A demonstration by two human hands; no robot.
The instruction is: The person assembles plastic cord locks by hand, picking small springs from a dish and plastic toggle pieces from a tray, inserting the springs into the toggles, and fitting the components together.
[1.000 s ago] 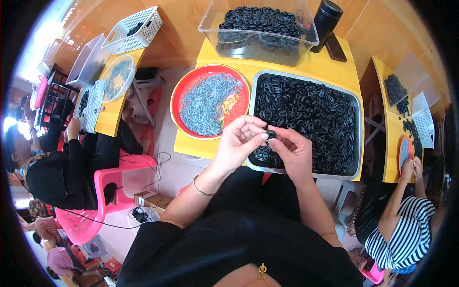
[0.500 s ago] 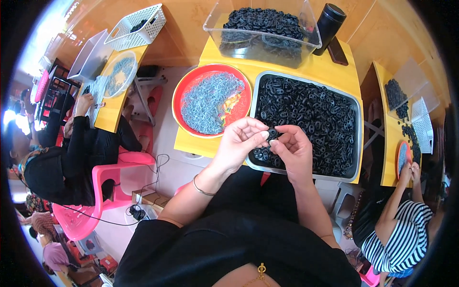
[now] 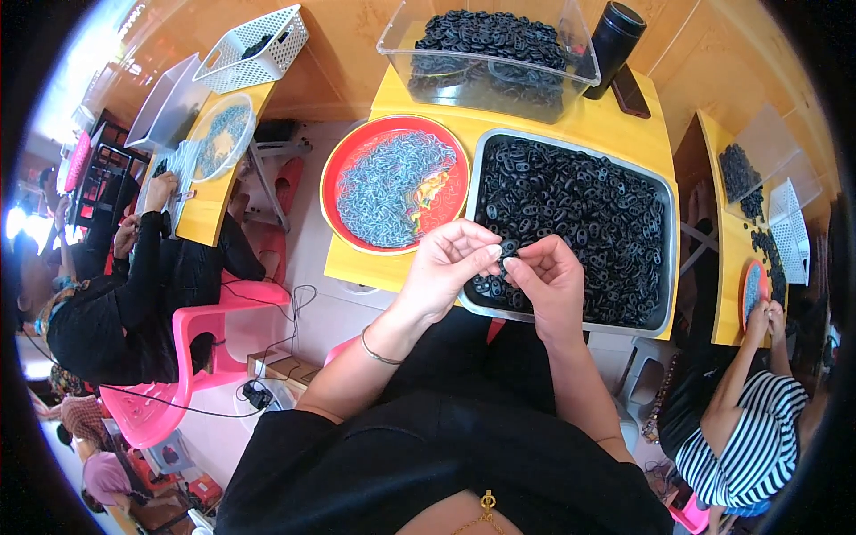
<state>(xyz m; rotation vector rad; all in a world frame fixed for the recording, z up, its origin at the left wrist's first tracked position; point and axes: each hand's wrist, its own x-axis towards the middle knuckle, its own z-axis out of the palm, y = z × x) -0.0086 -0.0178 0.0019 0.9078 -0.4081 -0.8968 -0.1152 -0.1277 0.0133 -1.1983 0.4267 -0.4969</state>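
Note:
Over the near edge of a metal tray (image 3: 670, 267), my two hands meet at a small black oval piece (image 3: 508, 247) with holes in it. My left hand (image 3: 437, 267) pinches its left side between thumb and fingers. From the right, my right hand (image 3: 555, 285) closes thumb and fingertips at the same piece; whether it also grips something tiny is hidden. Many similar black two-holed pieces (image 3: 580, 214) fill the tray. Left of it stands a red round dish (image 3: 333, 178) heaped with small silvery metal bits (image 3: 383, 196), a yellow printed patch showing on its bottom.
On the yellow table (image 3: 357, 267), a clear bin (image 3: 486, 109) of black pieces stands behind the tray, beside a black cylinder (image 3: 617, 45) and a dark flat object (image 3: 630, 94). People work at tables on both sides. A pink chair (image 3: 183, 348) and cables lie left.
My hands stay almost in place, with the black piece turned slightly between the fingertips. The person at left has shifted their hands and arm a little.

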